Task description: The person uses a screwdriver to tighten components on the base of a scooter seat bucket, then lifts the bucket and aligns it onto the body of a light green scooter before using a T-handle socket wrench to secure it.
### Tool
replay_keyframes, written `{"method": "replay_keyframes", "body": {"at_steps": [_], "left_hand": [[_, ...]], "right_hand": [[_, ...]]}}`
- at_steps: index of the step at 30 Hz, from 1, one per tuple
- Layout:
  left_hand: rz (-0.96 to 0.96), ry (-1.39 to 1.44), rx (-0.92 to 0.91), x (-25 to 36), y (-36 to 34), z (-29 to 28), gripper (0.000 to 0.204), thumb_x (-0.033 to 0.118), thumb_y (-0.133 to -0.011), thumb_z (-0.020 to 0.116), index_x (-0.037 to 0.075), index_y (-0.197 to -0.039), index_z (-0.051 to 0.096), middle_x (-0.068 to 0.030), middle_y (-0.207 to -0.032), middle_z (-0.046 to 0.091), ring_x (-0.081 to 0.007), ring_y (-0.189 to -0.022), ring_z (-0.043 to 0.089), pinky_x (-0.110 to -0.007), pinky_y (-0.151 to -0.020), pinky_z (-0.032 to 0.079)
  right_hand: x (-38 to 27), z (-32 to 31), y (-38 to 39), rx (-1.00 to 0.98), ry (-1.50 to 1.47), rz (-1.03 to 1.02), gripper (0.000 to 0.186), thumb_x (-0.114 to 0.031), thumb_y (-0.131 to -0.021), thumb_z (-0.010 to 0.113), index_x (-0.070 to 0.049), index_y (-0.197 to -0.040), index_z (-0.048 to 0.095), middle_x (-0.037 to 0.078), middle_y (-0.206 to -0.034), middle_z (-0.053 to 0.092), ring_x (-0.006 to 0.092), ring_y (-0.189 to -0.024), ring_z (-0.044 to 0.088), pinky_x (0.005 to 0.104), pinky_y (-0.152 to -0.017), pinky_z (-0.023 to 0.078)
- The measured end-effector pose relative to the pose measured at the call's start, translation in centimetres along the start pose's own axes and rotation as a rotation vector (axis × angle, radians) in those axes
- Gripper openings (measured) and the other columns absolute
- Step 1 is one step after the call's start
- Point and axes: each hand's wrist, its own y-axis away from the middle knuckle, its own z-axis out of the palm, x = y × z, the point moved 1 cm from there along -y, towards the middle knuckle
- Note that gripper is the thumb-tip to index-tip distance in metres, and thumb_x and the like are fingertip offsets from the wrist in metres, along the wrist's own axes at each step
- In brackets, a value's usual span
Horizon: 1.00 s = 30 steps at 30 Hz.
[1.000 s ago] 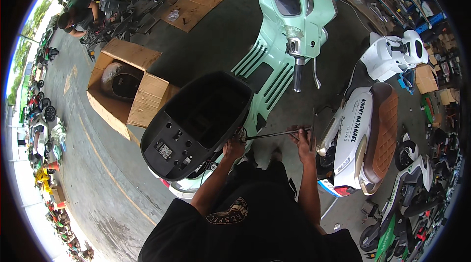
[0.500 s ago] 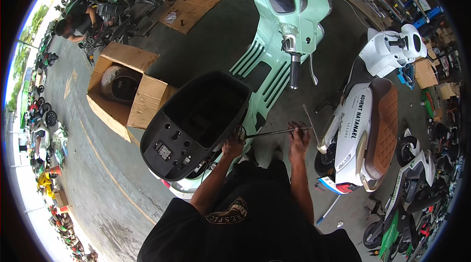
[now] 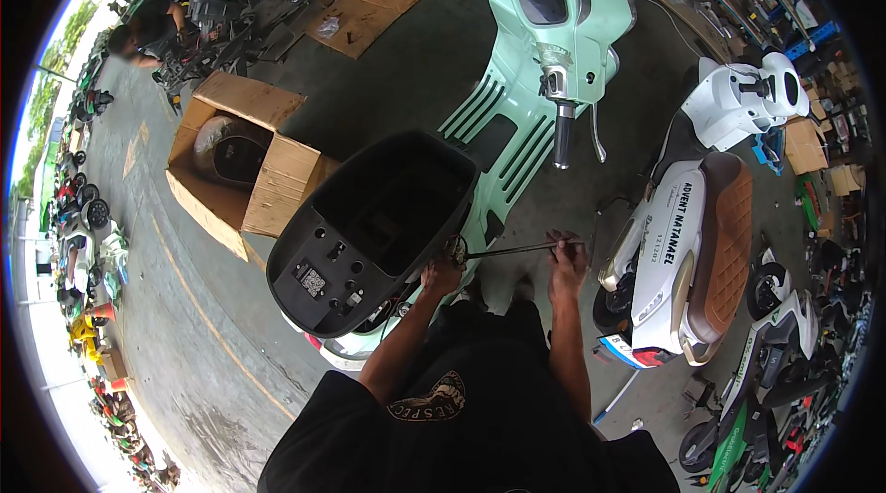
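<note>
A mint-green scooter (image 3: 521, 156) stands in front of me with its black under-seat storage bucket (image 3: 305, 248) exposed. My right hand (image 3: 567, 270) has its fingers closed round the outer end of a T-handle wrench (image 3: 517, 250), held roughly level. The wrench's other end reaches the scooter's side just under the bucket's rim. There my left hand (image 3: 441, 275) is closed at a small metal part (image 3: 459, 251) by the wrench tip. The bucket's edge and my fingers partly hide what the tip meets.
An open cardboard box (image 3: 217, 207) with a rounded part inside stands left of the scooter. To my right is a white scooter body (image 3: 678, 253) with a brown quilted seat (image 3: 724, 258). A white front cover (image 3: 738, 105) lies beyond it. Another person (image 3: 152, 31) works at far left.
The wrench's crossbar, which stood out plainly beside my right hand, has turned and barely shows now. My right hand's fingers have shifted slightly. The whole view has moved a little.
</note>
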Motion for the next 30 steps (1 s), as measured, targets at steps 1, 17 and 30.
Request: {"method": "replay_keyframes", "body": {"at_steps": [1,17,30], "left_hand": [[-0.002,0.028,-0.024,0.0,-0.1,-0.2,0.075,0.024,-0.073,0.073,0.018,-0.139,0.038,-0.0141,-0.137,0.045,-0.0331,-0.129,0.04,-0.042,-0.104,0.034],[-0.039,-0.002,-0.075,0.6,0.2,-0.8,0.075,0.027,-0.075,0.071,0.016,-0.14,0.036,-0.0156,-0.14,0.041,-0.0346,-0.13,0.038,-0.044,-0.105,0.034],[-0.29,0.585,-0.184,0.0,-1.8,0.0,0.045,0.048,-0.086,0.055,0.016,-0.117,0.05,-0.0138,-0.114,0.053,-0.026,-0.093,0.047,-0.042,-0.073,0.039]], "right_hand": [[-0.1,-0.2,0.0,0.023,0.157,-0.014,0.019,-0.007,-0.084,0.066,-0.001,-0.101,0.057,0.007,-0.085,0.063,0.0176,-0.082,0.063,0.0297,-0.075,0.052],[0.2,-0.8,-0.3,-0.085,0.39,-0.026,0.021,-0.002,-0.086,0.062,-0.003,-0.107,0.057,0.006,-0.092,0.066,0.0148,-0.083,0.064,0.0243,-0.065,0.05],[-1.8,0.4,0.6,-0.104,0.394,-0.184,0.095,0.004,-0.077,0.069,-0.011,-0.147,0.007,0.02,-0.136,0.038,0.0214,-0.088,0.063,0.0249,-0.062,0.054]]}}
